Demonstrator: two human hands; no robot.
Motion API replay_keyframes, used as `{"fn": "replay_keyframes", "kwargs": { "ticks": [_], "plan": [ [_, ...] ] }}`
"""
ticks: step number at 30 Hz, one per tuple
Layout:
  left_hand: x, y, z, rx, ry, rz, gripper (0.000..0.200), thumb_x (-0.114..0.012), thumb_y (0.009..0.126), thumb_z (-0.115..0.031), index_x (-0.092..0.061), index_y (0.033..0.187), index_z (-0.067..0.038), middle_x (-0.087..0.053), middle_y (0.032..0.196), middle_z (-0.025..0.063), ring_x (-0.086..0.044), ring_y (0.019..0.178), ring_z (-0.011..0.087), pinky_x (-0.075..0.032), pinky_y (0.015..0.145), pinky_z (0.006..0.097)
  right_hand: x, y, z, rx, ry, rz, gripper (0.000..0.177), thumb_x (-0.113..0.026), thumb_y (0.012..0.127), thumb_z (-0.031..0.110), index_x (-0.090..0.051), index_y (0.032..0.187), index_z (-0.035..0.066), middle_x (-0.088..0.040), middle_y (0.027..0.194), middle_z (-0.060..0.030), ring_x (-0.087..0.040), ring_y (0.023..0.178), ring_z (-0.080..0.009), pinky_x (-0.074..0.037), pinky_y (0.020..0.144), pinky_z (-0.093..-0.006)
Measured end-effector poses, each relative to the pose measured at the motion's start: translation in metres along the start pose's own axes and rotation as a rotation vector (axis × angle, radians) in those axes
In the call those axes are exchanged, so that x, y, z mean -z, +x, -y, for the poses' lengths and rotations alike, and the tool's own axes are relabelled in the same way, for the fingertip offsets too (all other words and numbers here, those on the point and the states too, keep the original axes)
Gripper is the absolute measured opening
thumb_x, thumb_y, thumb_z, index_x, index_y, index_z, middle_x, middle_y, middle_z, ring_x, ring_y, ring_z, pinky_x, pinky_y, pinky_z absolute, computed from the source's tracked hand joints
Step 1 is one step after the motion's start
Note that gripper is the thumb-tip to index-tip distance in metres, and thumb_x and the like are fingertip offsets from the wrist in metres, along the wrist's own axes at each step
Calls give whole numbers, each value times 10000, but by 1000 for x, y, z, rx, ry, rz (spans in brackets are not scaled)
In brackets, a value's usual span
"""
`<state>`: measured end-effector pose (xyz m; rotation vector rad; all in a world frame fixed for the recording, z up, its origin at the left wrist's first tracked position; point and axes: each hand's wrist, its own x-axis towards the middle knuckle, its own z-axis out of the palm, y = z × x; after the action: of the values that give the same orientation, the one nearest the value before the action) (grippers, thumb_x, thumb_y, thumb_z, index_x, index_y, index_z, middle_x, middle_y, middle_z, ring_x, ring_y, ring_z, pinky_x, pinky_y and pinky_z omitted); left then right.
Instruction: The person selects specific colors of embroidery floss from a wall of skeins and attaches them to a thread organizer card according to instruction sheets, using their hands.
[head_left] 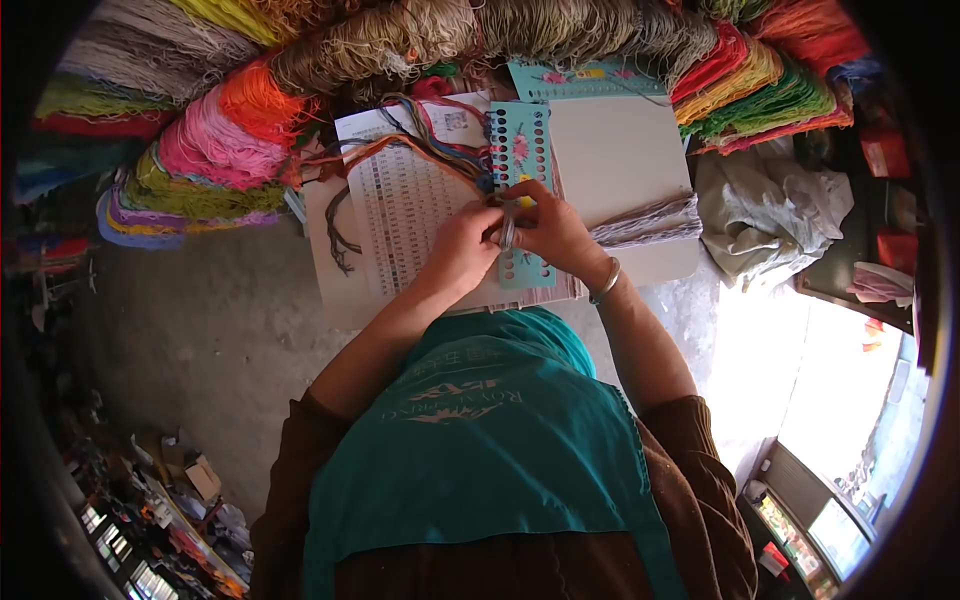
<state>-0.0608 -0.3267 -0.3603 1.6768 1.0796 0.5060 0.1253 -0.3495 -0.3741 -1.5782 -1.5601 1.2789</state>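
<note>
Glare from the right is whitening the doorway (pixel 830 380) and nearby floor (pixel 745 340); the left floor is lying in dim grey. Wide-lens distortion is bending the edges, where black corners are closing in.

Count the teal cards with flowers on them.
2: one card beside the printed sheet, another card at the far edge of the pale board. More may be hidden.

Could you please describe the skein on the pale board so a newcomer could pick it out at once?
Find the pale board beyond the green apron. Look at its lower right, past the right hand. The skein there is greyish mauve and lies sideways, unlike the dark threads left of the left hand.
</note>
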Motion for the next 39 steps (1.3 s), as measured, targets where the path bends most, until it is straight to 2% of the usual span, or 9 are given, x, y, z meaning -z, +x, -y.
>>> {"fn": "replay_keyframes", "kwargs": {
  "ticks": [1,8,13,16,22,25,31,36,39],
  "plan": [
    [-4,2,-2,-317,313,-168,395,-652,813,49,-641,1196,-48,-637,1024,145,-666,887,319,-550,733,388,0,0,-3,19,123,18,494,-780,855,121,-511,1263,54,-721,849,-93,-664,735,-127,-515,640,-280],
    [-12,6,2,-198,379,-95,253,-670,785,6,-629,1033,-20,-637,939,119,-648,921,366,-528,800,452,16,-1,15,-118,193,190,487,-739,912,169,-479,1304,44,-695,869,-80,-666,739,-109,-530,612,-255],
    [40,-10,4,578,-1297,317,57,-539,1023,-156,-592,1045,-153,-415,660,-56,-349,484,13,-255,433,199,13,-1,22,-59,8,173,570,-668,937,481,-439,1260,70,-683,789,-102,-687,686,-151,-534,583,-276],
    [84,-43,22,200,-1954,354,163,-422,1083,-170,-554,1072,-75,-399,686,-41,-384,468,44,-311,409,202,10,1,18,24,-174,112,573,-620,943,548,-444,1228,83,-688,787,-119,-699,677,-191,-545,614,-310],
    [171,-101,62,-340,-2086,-48,269,-380,1086,-181,-545,1062,30,-439,597,-16,-434,445,75,-384,411,210,2,1,28,-30,-244,90,585,-604,927,582,-455,1226,102,-695,775,-147,-698,716,-346,-537,677,-455],
    [208,-125,105,-449,-2016,-238,278,-394,1082,-185,-571,1097,28,-470,628,-12,-455,487,74,-388,444,211,-3,-6,38,-6,-364,-6,522,-638,908,485,-466,1231,113,-697,777,-163,-687,743,-403,-526,673,-506],
    [169,-108,56,407,-517,-712,395,-633,979,-226,-535,1323,-58,-653,973,42,-567,613,74,-437,544,217,-6,-18,38,69,-395,-97,401,-658,816,154,-516,1191,143,-678,830,-158,-678,723,-372,-545,633,-477],
    [113,-77,70,164,-78,-431,384,-730,908,-165,-559,1216,-12,-652,971,61,-607,651,114,-489,599,263,-12,-11,27,308,-629,-101,291,-681,756,87,-614,1039,98,-622,954,-120,-664,815,-332,-568,660,-432],
    [98,-63,35,-77,583,-382,455,-824,758,-184,-580,1111,-33,-568,1051,194,-645,859,372,-534,727,434,-17,-4,21,325,-640,-102,227,-670,786,146,-615,993,71,-629,959,-133,-671,802,-349,-562,672,-444]
  ]
}}
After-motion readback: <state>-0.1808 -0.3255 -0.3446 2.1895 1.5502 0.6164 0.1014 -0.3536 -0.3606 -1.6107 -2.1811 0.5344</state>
